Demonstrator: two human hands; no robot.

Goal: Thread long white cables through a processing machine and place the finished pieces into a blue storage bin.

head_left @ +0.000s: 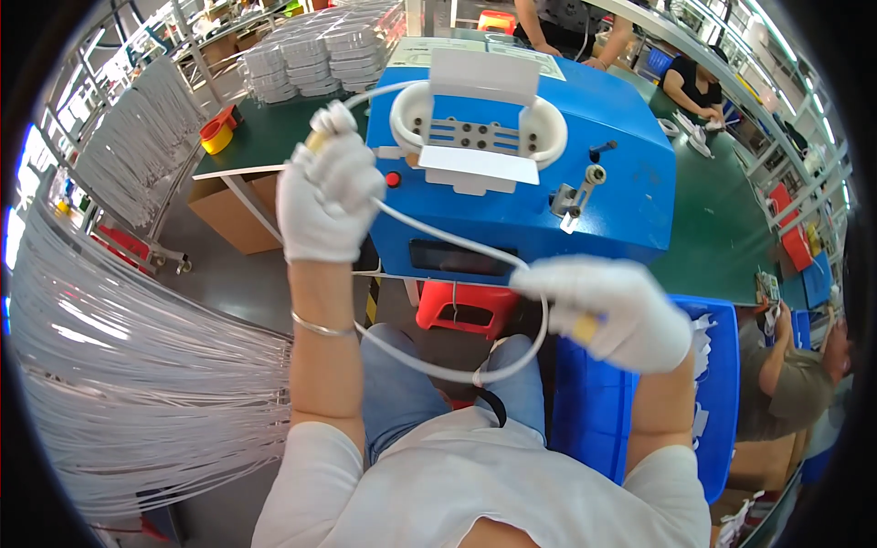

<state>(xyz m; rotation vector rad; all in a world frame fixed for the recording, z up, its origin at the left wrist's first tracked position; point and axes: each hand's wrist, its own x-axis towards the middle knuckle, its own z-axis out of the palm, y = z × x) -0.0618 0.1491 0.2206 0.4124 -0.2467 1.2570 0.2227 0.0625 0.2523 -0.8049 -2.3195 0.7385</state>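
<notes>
My left hand (331, 196), in a white glove, is raised left of a blue benchtop machine (630, 173) and its fingers are closed on a white cable (448, 239). The cable runs in a loose loop above my lap. Another stretch reaches from near my left fingers to the white rounded holder (551, 137) on the machine. My right hand (612, 315), also gloved and smeared by motion, is curled around the cable at the machine's right front. Both gloves show a yellow patch at the fingers. White flaps (480, 167) stand around the metal plate in the holder.
Many white cables (155, 356) hang at my left. A blue bin (722, 393) with white pieces stands at my right. Stacked clear trays (320, 55) and a yellow tape roll (216, 139) lie on the green table (265, 137). A red stool (466, 306) is below. Other people work beyond.
</notes>
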